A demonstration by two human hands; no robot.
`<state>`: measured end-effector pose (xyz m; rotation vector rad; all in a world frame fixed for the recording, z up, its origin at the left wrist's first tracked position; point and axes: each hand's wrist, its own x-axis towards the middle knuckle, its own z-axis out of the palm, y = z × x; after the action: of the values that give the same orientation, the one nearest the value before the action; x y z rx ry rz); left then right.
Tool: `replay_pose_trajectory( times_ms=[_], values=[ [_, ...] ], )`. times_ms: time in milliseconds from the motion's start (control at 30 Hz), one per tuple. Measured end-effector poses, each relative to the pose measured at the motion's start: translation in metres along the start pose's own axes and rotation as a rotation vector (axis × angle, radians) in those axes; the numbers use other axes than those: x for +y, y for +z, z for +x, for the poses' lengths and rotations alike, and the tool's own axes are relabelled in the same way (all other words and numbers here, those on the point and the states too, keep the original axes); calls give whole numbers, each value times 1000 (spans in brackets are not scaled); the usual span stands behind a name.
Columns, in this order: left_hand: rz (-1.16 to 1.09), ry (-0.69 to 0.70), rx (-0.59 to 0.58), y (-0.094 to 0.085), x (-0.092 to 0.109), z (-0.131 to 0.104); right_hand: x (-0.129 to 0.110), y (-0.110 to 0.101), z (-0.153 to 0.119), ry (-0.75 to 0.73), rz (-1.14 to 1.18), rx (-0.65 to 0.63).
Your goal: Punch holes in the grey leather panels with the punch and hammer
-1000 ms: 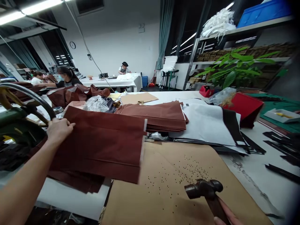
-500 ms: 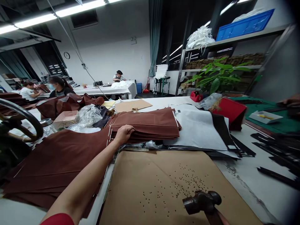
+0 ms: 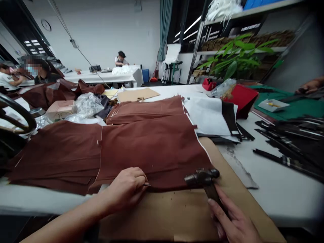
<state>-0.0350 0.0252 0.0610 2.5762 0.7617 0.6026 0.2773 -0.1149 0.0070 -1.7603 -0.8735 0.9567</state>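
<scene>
My left hand (image 3: 130, 185) is closed at the near edge of a reddish-brown leather piece (image 3: 149, 148), pinching it. A thin metal tip (image 3: 146, 184) pokes out from these fingers; the rest of it is hidden. My right hand (image 3: 233, 216) grips the handle of a ball-peen hammer (image 3: 202, 177), whose head hovers by the leather's right near corner. Beneath the leather lies a brown board (image 3: 172, 216), with a few small dark bits showing. Another stack of brown leather (image 3: 68, 152) spreads to the left, and folded leather pieces (image 3: 146, 109) lie behind.
White and black sheets (image 3: 206, 116) lie at the back right. Black strips (image 3: 303, 135) are piled on the right, near a white tray (image 3: 273, 104) and a co-worker's hand (image 3: 312, 86). A machine handwheel (image 3: 19, 111) stands at the left. Two seated people and another person work farther back.
My left hand has drawn a leather piece from the stack toward me, over the dotted board. The hammer has risen slightly and moved left, bringing my right hand into view. The view has tilted down.
</scene>
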Motion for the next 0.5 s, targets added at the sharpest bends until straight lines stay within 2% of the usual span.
replay_pose_trajectory(
  times_ms=[67,167,233,333,500],
  values=[
    [-114,-133,-35,9,14,-14,-6,-1,-3,5,-18,-17],
    [-322,-344,103,14,12,-7,-9,0,-4,-12,-25,-25],
    [-568,-439,194,20,4,4,-10,1,-4,-27,-8,-22],
    [-849,-447,229,35,-6,14,-9,2,-4,-53,17,-35],
    [-731,-367,242,53,-12,11,-3,-2,0,-62,12,-88]
  ],
)
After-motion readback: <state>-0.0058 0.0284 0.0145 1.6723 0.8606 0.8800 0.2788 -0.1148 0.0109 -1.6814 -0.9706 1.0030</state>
